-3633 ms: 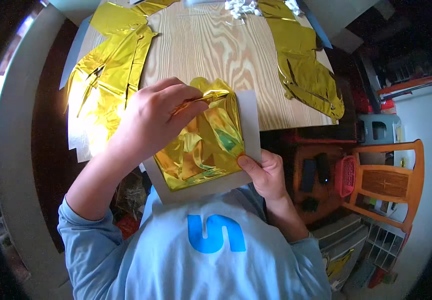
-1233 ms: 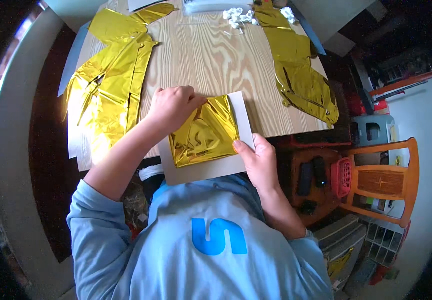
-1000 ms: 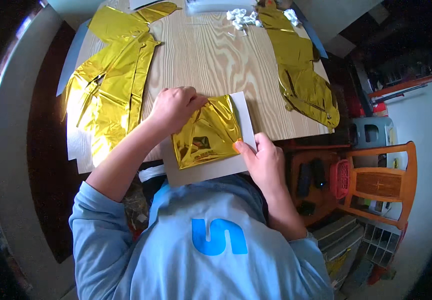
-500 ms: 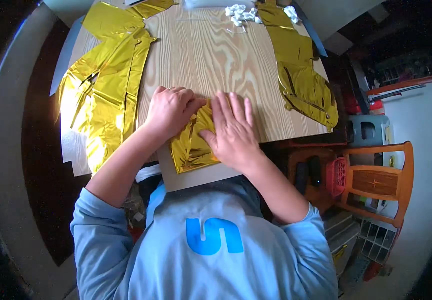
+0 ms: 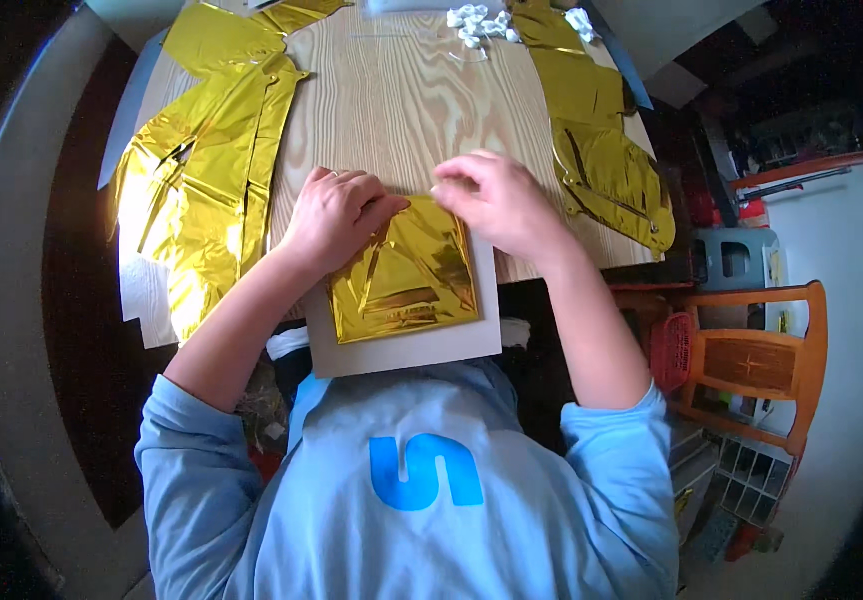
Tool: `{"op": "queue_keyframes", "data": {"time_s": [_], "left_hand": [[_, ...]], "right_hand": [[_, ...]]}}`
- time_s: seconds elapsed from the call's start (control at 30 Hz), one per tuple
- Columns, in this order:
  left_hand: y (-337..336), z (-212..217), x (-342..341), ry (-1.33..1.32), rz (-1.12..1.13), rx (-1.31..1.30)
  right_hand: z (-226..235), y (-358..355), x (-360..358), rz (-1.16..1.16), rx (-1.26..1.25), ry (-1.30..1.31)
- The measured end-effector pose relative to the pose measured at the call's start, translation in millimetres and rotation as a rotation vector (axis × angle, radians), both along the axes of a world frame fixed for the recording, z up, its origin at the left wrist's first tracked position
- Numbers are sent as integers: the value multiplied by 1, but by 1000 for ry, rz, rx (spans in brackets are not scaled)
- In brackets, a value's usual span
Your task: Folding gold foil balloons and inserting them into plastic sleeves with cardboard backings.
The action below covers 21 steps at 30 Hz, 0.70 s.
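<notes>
Two hands on a folded gold foil square at a wooden table

The left hand presses the folded gold foil onto a grey card (which overhangs the table edge); the right hand rests fingers-curled at the foil's top edge. Crumpled gold foil sheets lie left, more gold foil right, on the wooden table.

A wooden table has big crinkly gold foil sheets on its left side and more gold foil on its right. Small white bits sit at the far edge. An orange wooden chair stands nearby.
</notes>
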<state>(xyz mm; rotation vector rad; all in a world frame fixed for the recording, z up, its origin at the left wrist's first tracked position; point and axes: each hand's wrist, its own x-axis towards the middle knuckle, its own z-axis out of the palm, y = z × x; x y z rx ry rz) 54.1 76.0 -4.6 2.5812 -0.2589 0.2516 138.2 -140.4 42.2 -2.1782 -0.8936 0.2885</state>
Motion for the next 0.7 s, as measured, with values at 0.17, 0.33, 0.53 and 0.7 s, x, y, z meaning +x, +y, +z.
{"op": "queue_keyframes", "data": {"time_s": [0.17, 0.33, 0.53, 0.7], "left_hand": [[1, 2, 0, -59, -43, -29], [1, 2, 0, -106, -67, -69], [3, 3, -1, -102, -87, -53], [5, 5, 0, -51, -88, -63]], "right_hand": [[4, 13, 29, 286, -186, 335], [6, 19, 32, 331, -247, 343], [10, 15, 39, 403, -353, 313], [19, -28, 62, 253, -387, 496]]}}
